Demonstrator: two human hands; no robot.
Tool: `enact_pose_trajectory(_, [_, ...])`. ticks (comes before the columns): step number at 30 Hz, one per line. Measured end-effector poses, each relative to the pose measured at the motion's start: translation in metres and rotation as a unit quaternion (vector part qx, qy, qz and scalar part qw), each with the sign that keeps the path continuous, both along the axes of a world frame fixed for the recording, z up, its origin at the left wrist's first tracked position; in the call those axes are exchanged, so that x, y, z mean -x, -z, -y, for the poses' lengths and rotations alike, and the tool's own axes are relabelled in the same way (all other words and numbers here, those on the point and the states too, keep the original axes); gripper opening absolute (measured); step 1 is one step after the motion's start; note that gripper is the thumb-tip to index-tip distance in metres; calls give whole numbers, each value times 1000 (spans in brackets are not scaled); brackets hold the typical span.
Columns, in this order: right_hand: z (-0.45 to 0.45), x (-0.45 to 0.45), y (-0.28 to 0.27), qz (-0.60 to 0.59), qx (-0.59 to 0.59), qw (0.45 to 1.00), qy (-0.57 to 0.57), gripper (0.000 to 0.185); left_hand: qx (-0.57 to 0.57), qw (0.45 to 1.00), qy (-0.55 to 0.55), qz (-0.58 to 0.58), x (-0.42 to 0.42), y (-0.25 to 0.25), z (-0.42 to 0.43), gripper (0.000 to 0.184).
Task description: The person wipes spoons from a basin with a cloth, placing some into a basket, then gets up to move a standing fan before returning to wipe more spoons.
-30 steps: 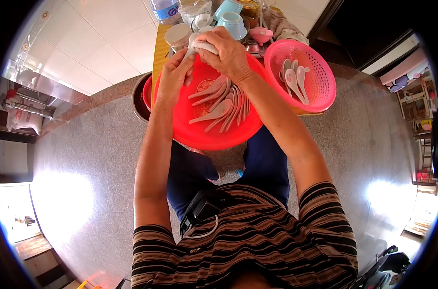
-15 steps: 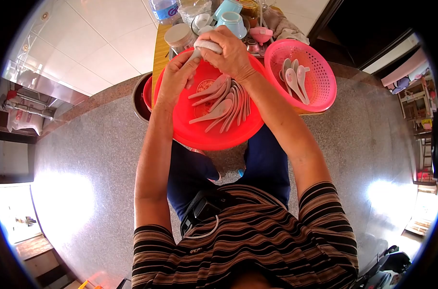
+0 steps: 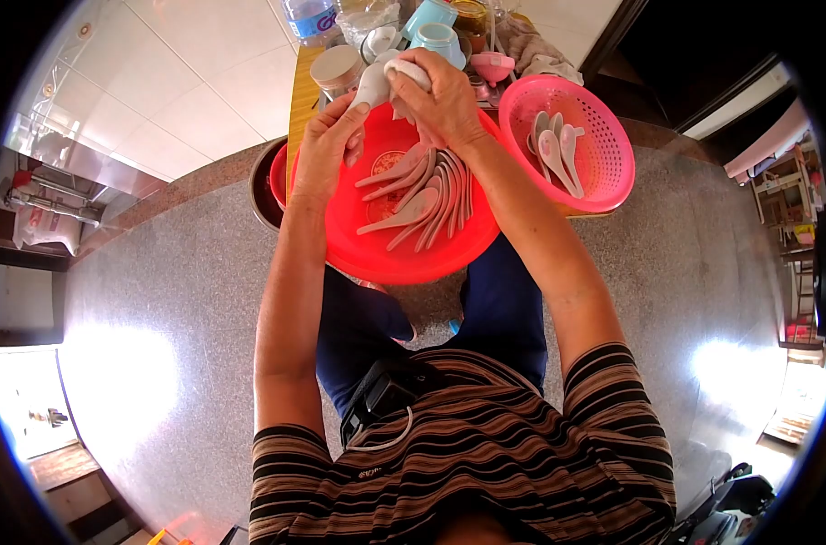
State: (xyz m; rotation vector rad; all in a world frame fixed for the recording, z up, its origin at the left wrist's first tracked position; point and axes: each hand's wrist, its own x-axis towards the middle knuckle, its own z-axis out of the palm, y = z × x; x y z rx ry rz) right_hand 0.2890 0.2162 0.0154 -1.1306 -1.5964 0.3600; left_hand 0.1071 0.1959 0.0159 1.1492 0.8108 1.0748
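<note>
Above the far part of a red basin (image 3: 404, 263), my left hand (image 3: 331, 141) is closed on the handle of a white spoon (image 3: 371, 85). My right hand (image 3: 442, 98) grips a white cloth (image 3: 409, 73), which touches the spoon at its bowl end. Several white spoons (image 3: 417, 207) lie fanned out inside the basin, their handles toward the near side. To the right, a pink perforated basket (image 3: 610, 156) holds several more spoons (image 3: 558, 153).
Behind the basin, the wooden table (image 3: 303, 95) bears a lidded jar (image 3: 337, 69), light blue cups (image 3: 437, 40), a small pink bowl (image 3: 492, 66), a water bottle (image 3: 310, 20) and a crumpled cloth (image 3: 525, 47). A metal basin (image 3: 261, 191) is at the left.
My right hand and the cloth have shifted slightly right, uncovering more of the spoon in my left hand. The cloth now hangs looser below my right fingers.
</note>
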Motion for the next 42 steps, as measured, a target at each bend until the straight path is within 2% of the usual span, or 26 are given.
enact_pose_trajectory(4, [4, 5, -4, 26, -15, 998, -50, 26, -8, 1000, -4, 1, 0, 3, -4, 30])
enact_pose_trajectory(7, [2, 7, 1, 38, -40, 998, -36, 25, -18, 1000, 2, -18, 0, 3, -3, 30])
enact_pose_trajectory(10, [-4, 4, 5, -20, -6, 1000, 3, 28, -34, 999, 8, -42, 0, 5, -4, 29])
enact_pose_trajectory(13, [-5, 1, 4, -54, 48, 997, 18, 33, -51, 996, 9, -75, 0, 5, -5, 30])
enact_pose_trajectory(15, [-3, 1, 4, -9, 76, 997, 1, 49, -57, 993, 6, -102, -2, 7, -6, 33])
enact_pose_trajectory(16, [-2, 2, 4, -9, 75, 997, 1, 49, -205, 959, -65, -187, -7, 12, -8, 30])
enact_pose_trajectory(17, [-2, 4, 5, -6, 79, 997, -11, 54, -345, 890, -133, -266, -9, 17, -10, 28])
enact_pose_trajectory(18, [-2, 6, 4, -4, 81, 996, -22, 59, -346, 890, -133, -265, -9, 19, -10, 28])
enact_pose_trajectory(20, [-2, 8, 2, -26, 97, 995, -19, 62, -348, 858, -122, -358, -8, 23, -9, 34])
enact_pose_trajectory(21, [0, 8, 0, -48, 114, 992, -17, 64, -350, 858, -120, -357, -9, 20, -6, 34])
enact_pose_trajectory(23, [2, 5, -6, -50, 119, 991, -23, 60, -416, 802, -120, -411, -12, 16, -2, 41])
enact_pose_trajectory(28, [-13, -3, 0, -34, 127, 991, -29, 49, -465, 788, -127, -382, -22, 12, 6, 51])
enact_pose_trajectory(30, [-21, -15, 0, -81, 142, 986, -20, 47, -492, 781, -133, -361, -20, 2, 12, 53])
enact_pose_trajectory(32, [-8, -36, -25, -97, 140, 985, -25, 49, -367, 864, -85, -336, -15, -7, 19, 56])
enact_pose_trajectory(33, [-1, -50, -38, -112, 138, 984, -31, 51, -368, 864, -84, -332, -13, -5, 17, 56])
enact_pose_trajectory(35, [12, -87, -52, -46, 157, 985, 63, 55, -363, 869, -112, -318, -13, 2, 10, 51])
enact_pose_trajectory(37, [25, -133, -50, 53, 137, 984, 103, 56, -370, 865, -130, -311, -15, 0, 11, 43])
enact_pose_trajectory(39, [44, -165, -39, 184, 161, 944, 220, 54, -344, 874, -142, -311, -14, -1, 12, 37])
enact_pose_trajectory(41, [64, -184, -36, 248, 284, 898, 226, 52, -351, 873, -154, -300, -15, 3, 9, 35])
enact_pose_trajectory(42, [68, -198, -26, 247, 283, 900, 222, 52, -358, 872, -163, -292, -16, 6, 8, 33])
